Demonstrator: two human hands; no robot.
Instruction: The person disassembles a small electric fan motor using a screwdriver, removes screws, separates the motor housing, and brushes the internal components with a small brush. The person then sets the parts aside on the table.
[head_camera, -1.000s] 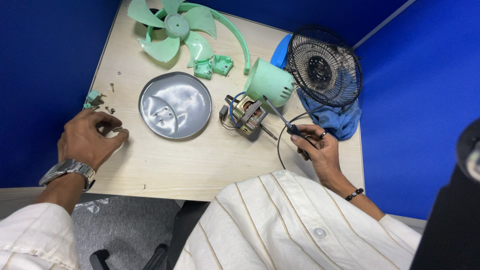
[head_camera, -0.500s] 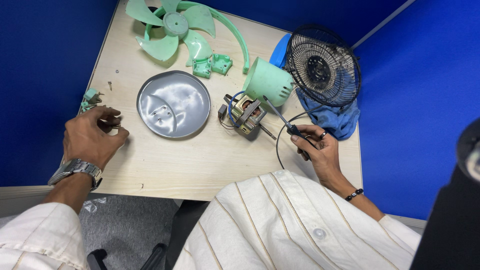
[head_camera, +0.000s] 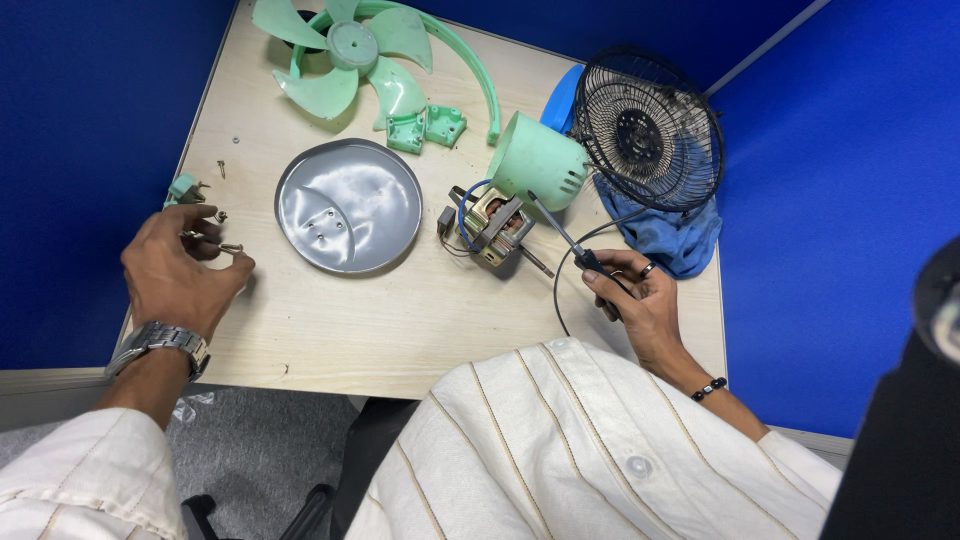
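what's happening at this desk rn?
A person sits at a table with a small fan in pieces. The right hand holds a screwdriver aimed at the bare motor. The left hand pinches a screw near the table's left edge. Green blades, a metal plate and the wire guard lie around.

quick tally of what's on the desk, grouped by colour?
Green plastic: 5 – fan blade, curved guard ring, bracket pieces, motor housing, small clip
Silver metal: 1 – round plate
Black: 1 – wire grille
Blue: 1 – cloth
Bare motor core: 1
Total: 9, loose screws not counted.
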